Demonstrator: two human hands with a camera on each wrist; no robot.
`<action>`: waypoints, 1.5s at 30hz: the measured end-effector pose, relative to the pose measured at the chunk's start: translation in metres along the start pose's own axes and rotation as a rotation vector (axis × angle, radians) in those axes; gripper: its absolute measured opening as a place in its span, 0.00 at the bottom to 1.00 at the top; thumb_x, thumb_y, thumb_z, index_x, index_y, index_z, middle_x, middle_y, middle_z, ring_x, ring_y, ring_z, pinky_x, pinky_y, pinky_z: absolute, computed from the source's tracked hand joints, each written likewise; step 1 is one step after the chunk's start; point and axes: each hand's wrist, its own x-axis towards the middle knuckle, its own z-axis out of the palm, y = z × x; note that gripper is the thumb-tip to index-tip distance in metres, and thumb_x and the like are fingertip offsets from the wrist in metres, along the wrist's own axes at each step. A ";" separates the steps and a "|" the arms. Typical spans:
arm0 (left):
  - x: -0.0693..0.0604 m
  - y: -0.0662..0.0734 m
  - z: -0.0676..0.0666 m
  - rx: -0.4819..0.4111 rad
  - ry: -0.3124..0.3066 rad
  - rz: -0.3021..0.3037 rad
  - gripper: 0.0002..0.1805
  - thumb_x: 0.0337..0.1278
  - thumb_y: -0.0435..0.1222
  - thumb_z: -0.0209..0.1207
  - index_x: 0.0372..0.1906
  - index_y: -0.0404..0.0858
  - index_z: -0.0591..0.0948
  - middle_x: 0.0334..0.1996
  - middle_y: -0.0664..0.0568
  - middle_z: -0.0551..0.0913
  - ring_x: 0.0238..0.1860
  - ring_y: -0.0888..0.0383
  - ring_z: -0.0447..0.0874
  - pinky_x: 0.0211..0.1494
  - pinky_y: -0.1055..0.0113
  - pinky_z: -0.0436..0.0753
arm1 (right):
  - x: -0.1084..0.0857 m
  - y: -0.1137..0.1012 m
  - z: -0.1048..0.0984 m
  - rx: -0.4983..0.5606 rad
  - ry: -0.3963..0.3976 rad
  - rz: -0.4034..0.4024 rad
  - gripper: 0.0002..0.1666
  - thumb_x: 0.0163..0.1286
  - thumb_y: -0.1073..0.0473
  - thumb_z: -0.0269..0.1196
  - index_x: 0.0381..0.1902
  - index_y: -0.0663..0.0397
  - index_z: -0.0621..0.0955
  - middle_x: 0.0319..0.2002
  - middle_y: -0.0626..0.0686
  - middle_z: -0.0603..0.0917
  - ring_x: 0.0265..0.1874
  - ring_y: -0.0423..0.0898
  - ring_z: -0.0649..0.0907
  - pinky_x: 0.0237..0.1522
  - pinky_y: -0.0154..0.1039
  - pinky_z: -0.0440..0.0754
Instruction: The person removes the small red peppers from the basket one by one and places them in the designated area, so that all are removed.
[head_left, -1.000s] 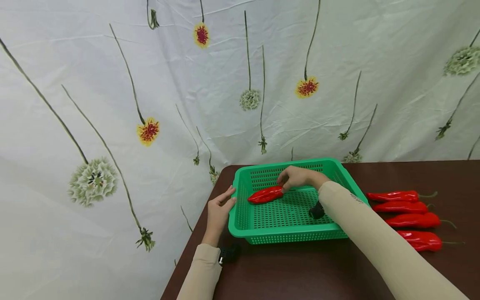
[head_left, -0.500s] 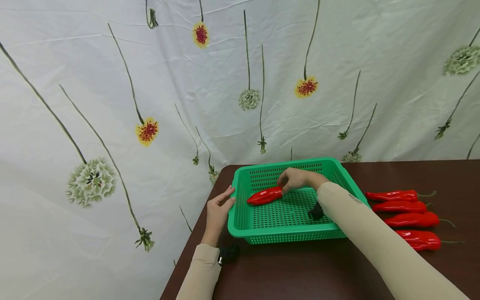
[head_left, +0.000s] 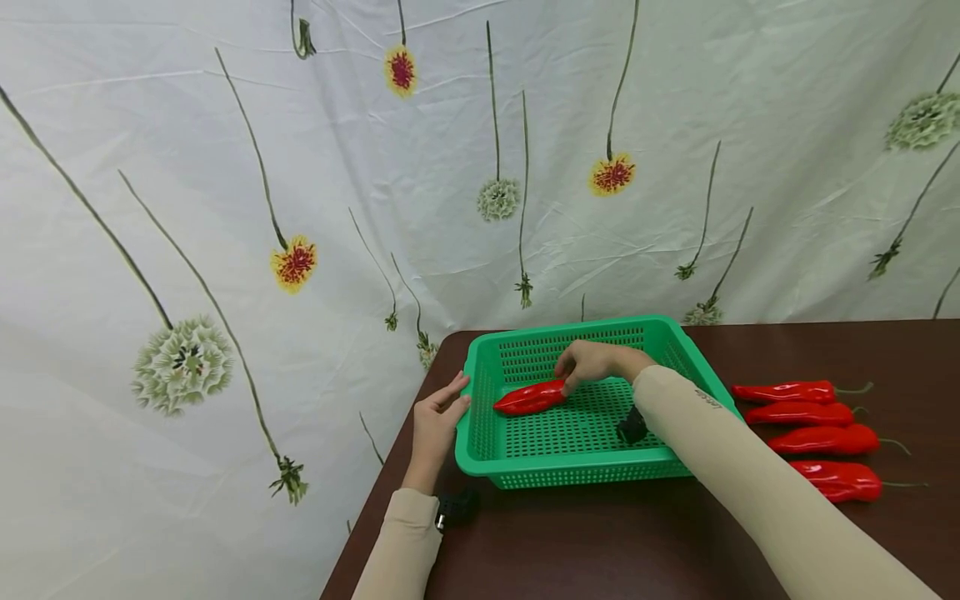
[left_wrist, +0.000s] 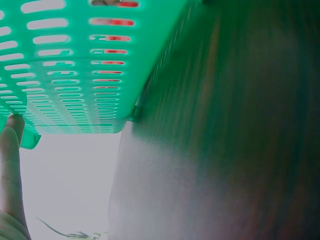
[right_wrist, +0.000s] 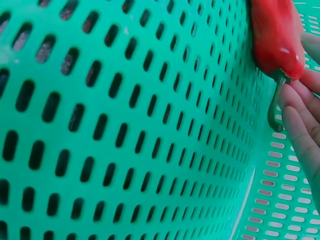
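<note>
A green plastic basket (head_left: pixel 592 457) with slotted walls stands on the table. Inside it, toward the left, lies a glossy red pepper (head_left: pixel 528 400). My right hand (head_left: pixel 596 362) reaches in from the right and holds this pepper near its stem end. The right wrist view shows the pepper (right_wrist: pixel 279 37) with its green stem, fingers (right_wrist: pixel 302 127) against the stem end and the thumb partly out of frame. My left hand (head_left: pixel 435 429) rests its straight fingers on the basket's left rim; the left wrist view shows one finger (left_wrist: pixel 10 175) touching the basket from outside.
Several more red peppers (head_left: pixel 825 440) lie in a row on the dark brown table (head_left: pixel 600 542), right of the basket, stems pointing right. Behind the table hangs a pale cloth (head_left: pixel 450 167) printed with flowers. The table's left edge runs beside my left arm.
My right hand has lowered slightly with the pepper, which now sits a little nearer to me in the basket. My left hand has stayed at the rim.
</note>
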 end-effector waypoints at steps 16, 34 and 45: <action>-0.001 -0.002 -0.002 0.021 0.002 -0.004 0.19 0.64 0.27 0.60 0.59 0.34 0.83 0.65 0.44 0.79 0.69 0.48 0.75 0.52 0.80 0.78 | 0.004 0.001 0.007 -0.037 -0.024 0.020 0.24 0.67 0.57 0.69 0.58 0.60 0.81 0.52 0.56 0.83 0.49 0.48 0.82 0.54 0.47 0.81; 0.000 0.002 -0.001 0.006 -0.011 -0.007 0.18 0.65 0.28 0.60 0.59 0.33 0.83 0.65 0.43 0.78 0.68 0.46 0.75 0.52 0.78 0.80 | 0.001 -0.001 0.007 -0.100 -0.053 0.014 0.20 0.67 0.56 0.69 0.53 0.58 0.83 0.51 0.54 0.84 0.49 0.47 0.83 0.52 0.45 0.82; -0.001 0.001 -0.001 -0.003 -0.012 -0.007 0.19 0.64 0.27 0.60 0.59 0.33 0.83 0.65 0.44 0.78 0.68 0.47 0.75 0.52 0.79 0.80 | -0.001 -0.002 0.006 -0.094 -0.065 0.008 0.15 0.67 0.56 0.69 0.49 0.56 0.85 0.47 0.53 0.85 0.45 0.45 0.83 0.49 0.43 0.82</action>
